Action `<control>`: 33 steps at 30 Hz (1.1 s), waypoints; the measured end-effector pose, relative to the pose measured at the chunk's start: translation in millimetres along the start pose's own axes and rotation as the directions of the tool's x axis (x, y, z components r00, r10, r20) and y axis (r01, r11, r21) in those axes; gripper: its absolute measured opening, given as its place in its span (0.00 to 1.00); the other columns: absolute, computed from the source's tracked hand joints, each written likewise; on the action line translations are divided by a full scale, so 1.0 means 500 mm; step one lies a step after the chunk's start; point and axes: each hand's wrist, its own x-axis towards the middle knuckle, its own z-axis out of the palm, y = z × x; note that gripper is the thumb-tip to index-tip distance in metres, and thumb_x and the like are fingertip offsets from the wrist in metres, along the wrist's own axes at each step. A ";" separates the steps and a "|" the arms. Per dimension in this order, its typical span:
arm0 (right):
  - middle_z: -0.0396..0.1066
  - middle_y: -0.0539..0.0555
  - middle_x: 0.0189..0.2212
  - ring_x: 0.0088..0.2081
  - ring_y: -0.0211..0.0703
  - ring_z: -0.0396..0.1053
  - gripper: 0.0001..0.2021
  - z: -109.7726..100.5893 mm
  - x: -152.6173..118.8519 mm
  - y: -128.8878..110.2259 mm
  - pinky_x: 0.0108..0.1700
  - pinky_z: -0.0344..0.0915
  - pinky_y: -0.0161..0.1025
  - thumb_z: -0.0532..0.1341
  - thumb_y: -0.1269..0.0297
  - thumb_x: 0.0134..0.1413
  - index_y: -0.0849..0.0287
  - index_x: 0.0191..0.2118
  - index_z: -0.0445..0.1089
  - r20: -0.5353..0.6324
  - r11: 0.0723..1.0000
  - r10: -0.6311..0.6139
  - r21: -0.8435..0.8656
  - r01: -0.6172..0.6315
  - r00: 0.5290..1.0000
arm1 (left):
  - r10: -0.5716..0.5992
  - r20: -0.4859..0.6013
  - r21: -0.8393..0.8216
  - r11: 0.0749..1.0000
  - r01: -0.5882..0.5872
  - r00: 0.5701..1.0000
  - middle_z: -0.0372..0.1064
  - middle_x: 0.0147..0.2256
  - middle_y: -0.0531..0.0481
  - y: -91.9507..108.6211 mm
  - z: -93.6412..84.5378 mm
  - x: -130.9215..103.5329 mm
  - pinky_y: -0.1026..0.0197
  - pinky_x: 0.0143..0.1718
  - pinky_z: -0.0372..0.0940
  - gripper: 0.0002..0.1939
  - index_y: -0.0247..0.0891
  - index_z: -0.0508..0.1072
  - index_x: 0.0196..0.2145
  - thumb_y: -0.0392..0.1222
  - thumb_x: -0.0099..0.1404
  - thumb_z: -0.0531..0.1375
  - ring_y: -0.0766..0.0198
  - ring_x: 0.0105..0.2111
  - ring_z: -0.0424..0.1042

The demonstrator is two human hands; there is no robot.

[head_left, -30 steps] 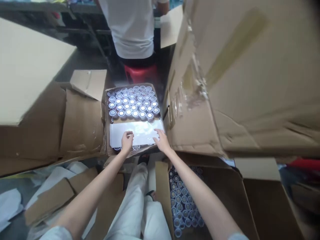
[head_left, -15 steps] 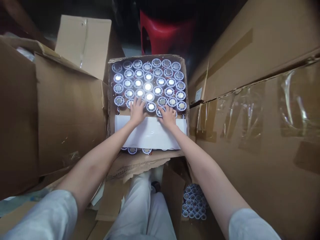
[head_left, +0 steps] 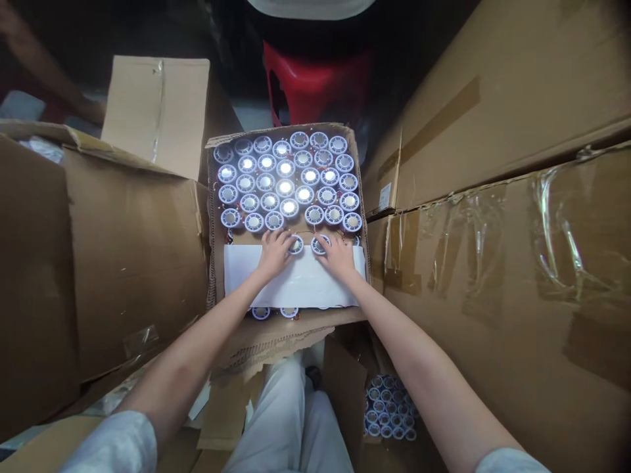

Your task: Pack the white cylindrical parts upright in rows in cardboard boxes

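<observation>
In the dim background stands a red stool, and inside the open carton I find my left hand closed on one round part and my right hand closed on a second part, both apart between my hands at the white sheet, rows of parts just beyond.

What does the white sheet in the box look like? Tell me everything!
The white sheet is a plain, long rectangle, smooth and slightly shiny, perhaps paper or thin card. It lies roughly flat across the near part of the box. Round discs peek out past its near edge, and brown card shows beyond its far edge. Both hands, left and right, overlap its far edge; whether they touch it is unclear.
</observation>
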 end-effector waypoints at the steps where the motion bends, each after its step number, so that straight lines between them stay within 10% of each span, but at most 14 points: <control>1: 0.62 0.59 0.52 0.46 0.52 0.59 0.29 0.001 -0.005 0.000 0.44 0.50 0.43 0.57 0.53 0.58 0.47 0.64 0.52 0.005 1.000 0.022 0.014 -0.023 1.000 | 0.019 0.024 -0.008 1.000 -0.019 1.000 0.64 0.53 0.42 0.000 0.002 -0.016 0.40 0.59 0.40 0.19 0.41 0.68 0.49 0.40 0.59 0.57 0.47 0.58 0.53; 6: 0.61 0.58 0.54 0.46 0.48 0.63 0.26 0.013 -0.050 -0.009 0.43 0.53 0.41 0.58 0.57 0.58 0.49 0.62 0.55 0.013 0.990 0.118 0.081 -0.119 0.993 | -0.072 -0.036 -0.099 0.993 0.068 0.997 0.61 0.53 0.38 -0.001 0.006 -0.036 0.44 0.57 0.48 0.17 0.38 0.66 0.46 0.46 0.59 0.57 0.49 0.57 0.55; 12: 0.62 0.58 0.53 0.44 0.47 0.64 0.25 0.046 -0.130 -0.018 0.42 0.54 0.39 0.58 0.57 0.57 0.49 0.60 0.58 -0.004 0.984 0.149 0.096 -0.148 0.989 | -0.555 -0.222 -0.101 0.831 0.547 0.802 0.48 0.58 0.29 -0.060 -0.024 0.072 0.39 0.58 0.47 0.34 0.31 0.58 0.53 0.37 0.48 0.63 0.38 0.59 0.50; 19: 0.63 0.58 0.51 0.43 0.47 0.64 0.24 0.085 -0.193 -0.028 0.43 0.54 0.40 0.60 0.57 0.56 0.52 0.58 0.61 -0.078 0.979 0.189 0.093 -0.182 0.979 | -0.415 -0.087 -0.123 0.907 0.404 0.906 0.51 0.53 0.38 -0.153 -0.048 0.043 0.49 0.53 0.60 0.28 0.36 0.64 0.47 0.34 0.46 0.64 0.44 0.54 0.60; 26: 0.63 0.59 0.49 0.42 0.47 0.63 0.23 0.096 -0.204 -0.031 0.42 0.54 0.40 0.59 0.58 0.55 0.54 0.57 0.62 -0.109 0.977 0.196 0.109 -0.184 0.975 | -0.508 -0.080 -0.090 0.861 0.501 0.858 0.59 0.47 0.39 -0.181 -0.037 -0.054 0.48 0.53 0.59 0.30 0.35 0.62 0.52 0.40 0.51 0.63 0.47 0.52 0.60; 29: 0.63 0.58 0.49 0.43 0.47 0.63 0.23 0.097 -0.201 -0.032 0.43 0.54 0.40 0.59 0.57 0.55 0.53 0.57 0.62 -0.096 0.974 0.209 0.109 -0.199 0.973 | -0.528 -0.180 -0.031 0.846 0.532 0.830 0.53 0.54 0.35 -0.186 -0.044 -0.060 0.44 0.56 0.55 0.28 0.35 0.65 0.50 0.43 0.52 0.63 0.42 0.57 0.54; 33: 0.63 0.58 0.49 0.44 0.48 0.62 0.24 0.095 -0.200 -0.033 0.43 0.53 0.40 0.59 0.56 0.55 0.54 0.57 0.62 -0.061 0.971 0.223 0.107 -0.215 0.973 | -0.396 -0.166 -0.012 0.917 0.399 0.903 0.34 0.63 0.35 -0.211 -0.063 -0.029 0.47 0.61 0.47 0.30 0.34 0.66 0.50 0.42 0.49 0.65 0.40 0.64 0.39</control>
